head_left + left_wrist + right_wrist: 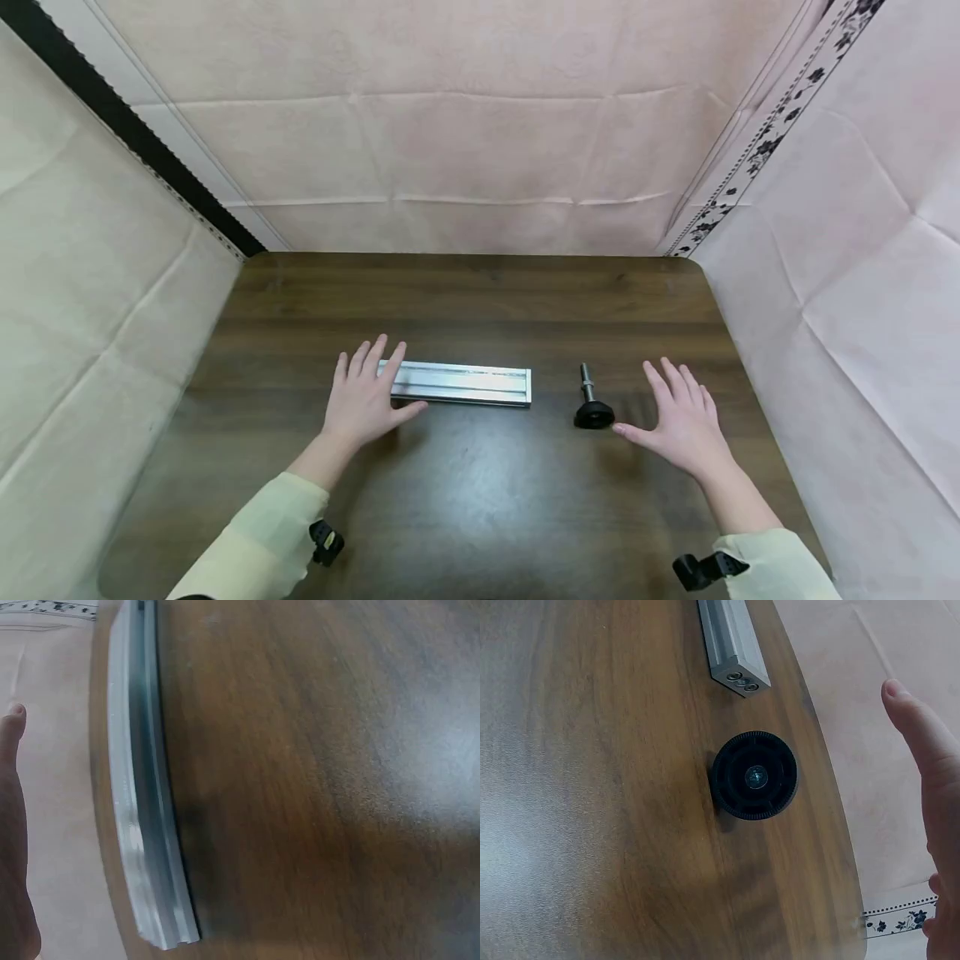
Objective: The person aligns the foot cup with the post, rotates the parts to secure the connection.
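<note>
A silver grooved aluminium profile (465,383) lies crosswise on the wooden table. Over its left end spreads my left hand (363,404), fingers straight and thumb out; whether it touches the metal I cannot tell. To the right lies a levelling foot (594,412) with a round black base and a threaded metal stud pointing away from me. My right hand (684,425) is spread just right of it, thumb tip near the black base. In the right wrist view the base (754,777) faces the camera, and the profile's end (742,679) shows round holes.
The brown wooden table (480,300) has a straight far edge with rounded corners. Pale creased cloth (465,150) hangs behind it, with more on both sides. Black cameras (326,542) are strapped at both wrists, over pale sleeves.
</note>
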`<state>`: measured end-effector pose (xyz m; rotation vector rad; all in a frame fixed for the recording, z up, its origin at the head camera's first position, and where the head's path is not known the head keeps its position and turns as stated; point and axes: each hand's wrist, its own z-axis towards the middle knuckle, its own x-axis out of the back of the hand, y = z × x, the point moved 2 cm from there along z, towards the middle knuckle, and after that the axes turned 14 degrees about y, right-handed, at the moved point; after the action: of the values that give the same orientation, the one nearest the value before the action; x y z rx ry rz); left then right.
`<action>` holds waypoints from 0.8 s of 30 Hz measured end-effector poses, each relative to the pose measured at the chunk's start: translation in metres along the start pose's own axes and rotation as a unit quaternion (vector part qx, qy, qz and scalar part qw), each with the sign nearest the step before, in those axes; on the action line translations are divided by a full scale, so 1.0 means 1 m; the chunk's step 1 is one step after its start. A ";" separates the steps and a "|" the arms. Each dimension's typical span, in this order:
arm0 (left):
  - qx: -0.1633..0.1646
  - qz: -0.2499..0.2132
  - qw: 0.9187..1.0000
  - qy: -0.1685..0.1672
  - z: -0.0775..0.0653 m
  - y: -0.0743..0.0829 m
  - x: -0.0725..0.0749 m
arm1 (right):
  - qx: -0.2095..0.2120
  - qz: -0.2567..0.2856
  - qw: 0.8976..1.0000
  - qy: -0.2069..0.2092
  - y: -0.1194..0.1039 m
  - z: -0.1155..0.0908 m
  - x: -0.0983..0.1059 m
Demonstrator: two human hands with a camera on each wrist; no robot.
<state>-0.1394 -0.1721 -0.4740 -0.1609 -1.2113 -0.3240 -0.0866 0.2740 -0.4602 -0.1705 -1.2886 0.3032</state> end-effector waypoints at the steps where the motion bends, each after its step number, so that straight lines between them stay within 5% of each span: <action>1: -0.001 0.002 1.000 -0.003 0.001 0.001 -0.003 | 0.001 0.001 1.000 0.000 0.000 -0.001 -0.001; 24: -0.047 -0.042 0.998 -0.016 0.017 0.014 -0.073 | -0.018 -0.001 1.000 -0.017 0.000 -0.013 -0.005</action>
<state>-0.1734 -0.1425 -0.5357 -0.1974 -1.2371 -0.4534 -0.0755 0.2731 -0.4687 -0.1964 -1.3285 0.2827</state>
